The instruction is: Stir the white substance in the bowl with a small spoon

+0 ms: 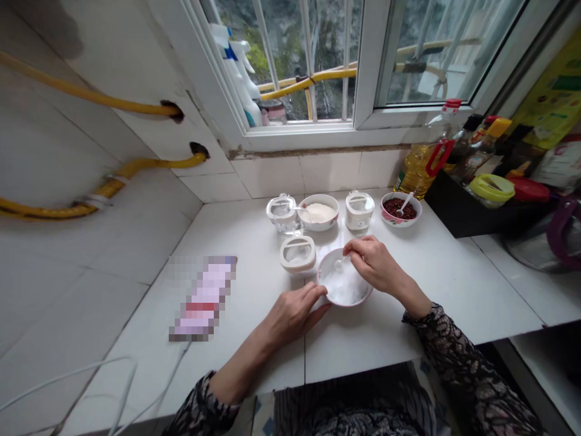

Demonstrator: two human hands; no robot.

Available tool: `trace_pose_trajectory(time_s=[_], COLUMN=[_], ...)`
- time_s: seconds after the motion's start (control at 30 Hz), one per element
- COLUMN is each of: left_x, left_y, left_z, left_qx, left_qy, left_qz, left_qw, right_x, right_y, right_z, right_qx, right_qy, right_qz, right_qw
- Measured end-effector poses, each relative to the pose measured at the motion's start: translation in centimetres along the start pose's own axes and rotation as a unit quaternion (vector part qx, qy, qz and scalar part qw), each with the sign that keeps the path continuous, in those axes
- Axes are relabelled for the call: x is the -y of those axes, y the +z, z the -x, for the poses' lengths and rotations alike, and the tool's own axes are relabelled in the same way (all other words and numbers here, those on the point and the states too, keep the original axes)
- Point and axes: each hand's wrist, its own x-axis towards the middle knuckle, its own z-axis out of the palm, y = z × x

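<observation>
A white bowl with a pink rim (347, 290) holds white granules and stands on the white tiled counter (254, 242). My left hand (297, 309) steadies its lower left side, fingertips on the rim and thumb lower down at the wall. Over the bowl's right edge, my right hand (372, 263) pinches a small white spoon (339, 264), whose tip is in the bowl. Just behind, to the left, sits a square clear jar with a cream rim (298, 254).
Further back stand a clear jar (282, 213), a bowl of pale powder (319, 213), another jar (359, 211) and a bowl of dark red beans (402, 210). An oil bottle (417, 160) and black rack (463, 209) are right; a blurred phone-like object (206, 297) with a cable lies left.
</observation>
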Motion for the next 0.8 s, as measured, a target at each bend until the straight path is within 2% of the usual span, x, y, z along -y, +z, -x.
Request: trace_pose_trajectory(time_s=[0.17,0.33,0.5,0.7,0.8], left_x=[0.0,0.0,0.0,0.0,0.1], left_y=[0.1,0.2,0.2,0.2,0.2], left_z=[0.1,0.2,0.1,0.1,0.1], left_qx=[0.002,0.0,0.0,0.002,0.004], left_qy=[-0.005,-0.004,-0.001,-0.003,-0.005], left_qz=[0.0,-0.009,-0.014,-0.002,-0.001], left_qw=[1.0,1.0,1.0,1.0,1.0], right_x=[0.2,0.3,0.1,-0.7,-1.2], right_y=[0.9,1.1,0.5,0.3,0.2], right_z=[0.0,-0.2,-0.5,-0.9,-1.1], right_qx=[0.047,0.009,-0.016,-0.023,-0.035], right_qy=[-0.024,0.061,0.169,0.222,0.229], right_qz=[-0.026,-0.129,-0.273,-0.368,-0.394], right_qw=[0.998,0.99,0.947,0.903,0.89])
